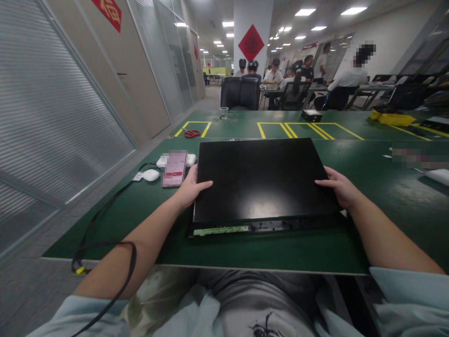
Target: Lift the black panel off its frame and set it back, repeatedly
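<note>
A black flat display panel point(259, 180) lies in front of me, its glossy face up. My left hand point(191, 189) grips its left edge, thumb on top and the other fingers mostly hidden. At the right edge my right hand point(338, 187) holds it likewise, thumb laid over the face. Below the panel's near edge shows a green circuit board strip point(220, 230) beside a dark part. Whether those belong to the same panel or to another one underneath, I cannot tell.
Left of the panel lie a phone point(174, 168), a white rounded case point(151, 175) and a black cable point(105, 206). Farther back are red-handled scissors point(191, 134), a clear cup point(223, 112), a small black box point(311, 115) and a yellow item point(393, 118). People sit at desks beyond.
</note>
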The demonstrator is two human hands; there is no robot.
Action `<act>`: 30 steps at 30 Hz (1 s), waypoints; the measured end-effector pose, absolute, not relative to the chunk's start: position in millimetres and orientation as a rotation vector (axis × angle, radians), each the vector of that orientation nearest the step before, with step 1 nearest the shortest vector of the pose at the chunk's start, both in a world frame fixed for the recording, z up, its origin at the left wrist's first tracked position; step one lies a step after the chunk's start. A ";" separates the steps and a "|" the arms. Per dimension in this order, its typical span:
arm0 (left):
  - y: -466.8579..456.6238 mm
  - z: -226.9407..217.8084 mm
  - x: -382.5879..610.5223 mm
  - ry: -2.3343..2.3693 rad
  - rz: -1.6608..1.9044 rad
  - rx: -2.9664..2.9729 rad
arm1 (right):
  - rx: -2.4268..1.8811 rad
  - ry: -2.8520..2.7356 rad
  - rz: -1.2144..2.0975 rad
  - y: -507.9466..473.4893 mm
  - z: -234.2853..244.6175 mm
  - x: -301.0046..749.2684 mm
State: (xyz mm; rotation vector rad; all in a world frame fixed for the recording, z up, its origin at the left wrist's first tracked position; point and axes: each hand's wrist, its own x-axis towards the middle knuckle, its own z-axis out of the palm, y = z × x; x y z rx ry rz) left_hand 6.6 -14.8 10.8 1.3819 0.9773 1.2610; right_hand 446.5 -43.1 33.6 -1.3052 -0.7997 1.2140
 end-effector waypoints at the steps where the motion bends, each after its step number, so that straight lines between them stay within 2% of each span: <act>1: -14.3 10.2 6.1 0.981 1.263 1.378 | -1.313 -0.807 1.211 -42.8 32.7 447.3; 9: -10.7 4.8 5.3 1.005 1.269 1.278 | -1.373 -1.036 1.221 -36.9 19.6 466.3; 30: 36.2 -9.7 11.7 1.068 1.309 1.492 | -1.450 -0.961 1.199 -28.7 9.9 478.8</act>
